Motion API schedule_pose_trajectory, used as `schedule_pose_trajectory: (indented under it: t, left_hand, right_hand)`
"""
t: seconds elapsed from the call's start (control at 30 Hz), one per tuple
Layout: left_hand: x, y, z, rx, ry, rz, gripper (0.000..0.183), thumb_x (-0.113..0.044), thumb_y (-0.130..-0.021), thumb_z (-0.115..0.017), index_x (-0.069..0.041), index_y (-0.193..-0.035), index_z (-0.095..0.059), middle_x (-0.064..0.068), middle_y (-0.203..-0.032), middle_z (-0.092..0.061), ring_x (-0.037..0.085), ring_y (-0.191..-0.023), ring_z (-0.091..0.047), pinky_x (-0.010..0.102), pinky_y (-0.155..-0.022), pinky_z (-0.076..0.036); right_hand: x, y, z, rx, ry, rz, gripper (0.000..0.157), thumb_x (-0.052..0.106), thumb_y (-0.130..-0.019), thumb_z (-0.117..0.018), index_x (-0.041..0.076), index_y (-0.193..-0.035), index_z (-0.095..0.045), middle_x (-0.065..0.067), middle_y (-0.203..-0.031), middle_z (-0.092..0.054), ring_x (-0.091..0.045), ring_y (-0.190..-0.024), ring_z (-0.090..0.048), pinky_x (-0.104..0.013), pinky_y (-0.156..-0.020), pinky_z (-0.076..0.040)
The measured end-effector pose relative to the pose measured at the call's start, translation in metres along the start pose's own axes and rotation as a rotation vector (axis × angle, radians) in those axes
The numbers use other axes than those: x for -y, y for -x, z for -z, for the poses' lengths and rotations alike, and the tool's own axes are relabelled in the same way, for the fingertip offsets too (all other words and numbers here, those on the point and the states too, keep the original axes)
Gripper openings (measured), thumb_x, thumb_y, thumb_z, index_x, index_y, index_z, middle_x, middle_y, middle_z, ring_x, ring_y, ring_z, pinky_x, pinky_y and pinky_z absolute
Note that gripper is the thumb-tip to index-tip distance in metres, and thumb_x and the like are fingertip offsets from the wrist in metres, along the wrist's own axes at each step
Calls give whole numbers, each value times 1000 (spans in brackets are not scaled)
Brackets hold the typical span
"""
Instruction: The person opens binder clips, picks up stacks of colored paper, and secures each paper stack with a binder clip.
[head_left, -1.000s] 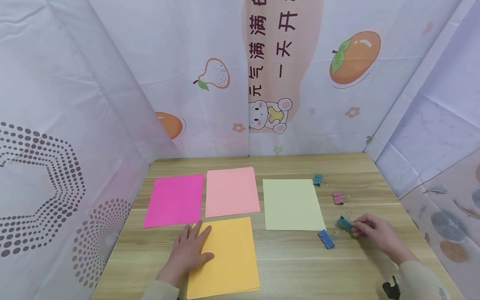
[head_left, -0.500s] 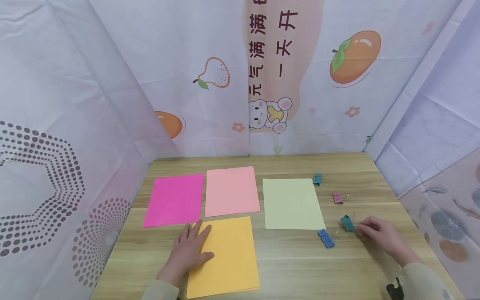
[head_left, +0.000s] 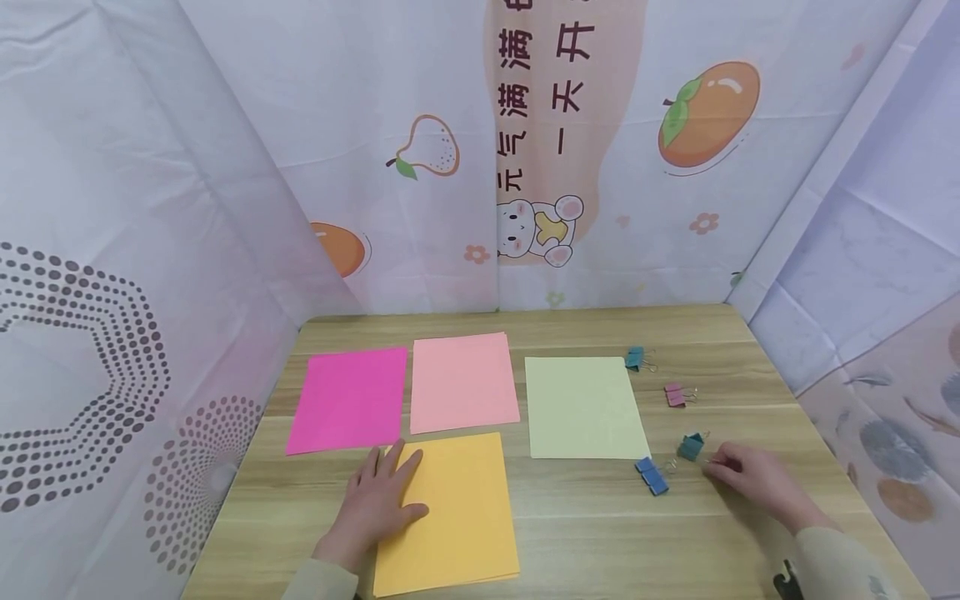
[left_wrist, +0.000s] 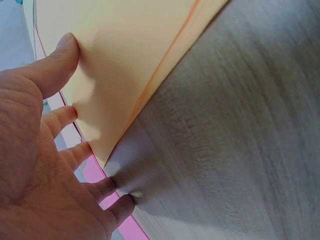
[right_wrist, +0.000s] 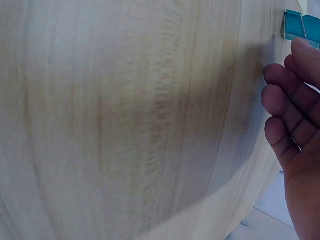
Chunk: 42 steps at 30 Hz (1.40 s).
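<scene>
My left hand [head_left: 378, 504] lies with fingers spread at the left edge of a stack of yellow paper [head_left: 461, 517]. In the left wrist view, the thumb and two fingertips touch the yellow paper [left_wrist: 115, 65], while the other fingertips reach the wood beside it. On the right, my right hand [head_left: 753, 483] pinches a wire handle of a teal binder clip [head_left: 692, 446] between thumb and index finger. Only part of that teal binder clip [right_wrist: 295, 25] shows in the right wrist view, beyond the thumb tip. The other fingers are curled in.
A blue binder clip [head_left: 652, 476] lies just left of the teal one. Behind are a pink clip [head_left: 675, 395] and another teal clip [head_left: 635, 358]. Magenta paper [head_left: 348, 400], pink paper [head_left: 463, 383] and pale green paper [head_left: 585, 408] lie along the back of the wooden table [head_left: 585, 533].
The teal binder clip has turned in my right hand, its body tilting to different angles, with the hand shifting slightly right and then back. My left hand and the papers stay put.
</scene>
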<state>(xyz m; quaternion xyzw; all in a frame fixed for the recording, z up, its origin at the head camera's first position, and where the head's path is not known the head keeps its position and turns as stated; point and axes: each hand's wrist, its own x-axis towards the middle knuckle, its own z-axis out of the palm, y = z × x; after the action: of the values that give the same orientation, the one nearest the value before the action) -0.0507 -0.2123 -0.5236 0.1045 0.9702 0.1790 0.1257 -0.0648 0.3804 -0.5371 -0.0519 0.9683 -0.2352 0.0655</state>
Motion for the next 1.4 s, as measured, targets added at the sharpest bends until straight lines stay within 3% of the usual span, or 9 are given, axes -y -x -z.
schedule_pose_trajectory:
  t: [0.27, 0.43, 0.73, 0.97, 1.13, 1.4]
  left_hand:
    - [-1, 1, 1, 7, -2, 3, 79, -45, -89, -76, -17, -156, -44, 16, -167, -24, 56, -149, -16, 80, -108, -21]
    - [0, 1, 0, 10, -4, 3, 80, -46, -89, -75, -17, -156, -43, 16, -167, -24, 56, -149, -15, 80, -108, -21]
    - [1, 1, 0, 11, -7, -2, 80, -46, -89, -76, -17, -156, -43, 16, -167, -24, 56, -150, -15, 80, -108, -21]
    - [0, 2, 1, -1, -1, -8, 79, -45, -89, -76, -16, -155, -44, 17, -167, -25, 57, -149, -16, 80, -107, -22]
    - [0, 2, 1, -6, 3, -14, 79, -44, -89, -77, -15, -155, -45, 18, -166, -25, 57, -149, -16, 81, -106, -23]
    - [2, -1, 1, -10, -15, -19, 79, -45, -90, -76, -16, -156, -44, 18, -166, -25, 57, -149, -16, 79, -108, -22]
  right_hand:
    - [6, 0, 0, -25, 31, 22, 20, 25, -91, -78, 22, -79, -62, 10, -75, -61, -4, -67, -49, -27, -61, -44]
    - [5, 1, 1, -25, -3, 10, 17, 26, -88, -80, 17, -88, -65, 7, -81, -63, -6, -72, -54, -28, -64, -48]
    - [-1, 1, 2, 0, -81, -46, 53, 32, -87, -81, -2, -114, -52, -4, -87, -58, -14, -75, -54, -29, -64, -47]
    - [-3, -1, 1, -30, -76, 15, 77, 29, -82, -86, -12, -134, -44, -11, -99, -62, -23, -88, -61, -45, -77, -53]
    - [-2, 0, 0, -67, -49, 87, 78, 27, -81, -87, -8, -138, -48, -20, -106, -63, -39, -97, -64, -65, -84, -51]
    - [1, 1, -2, -58, -43, 94, 75, 26, -81, -86, -5, -139, -48, -18, -109, -62, -40, -101, -63, -67, -85, -50]
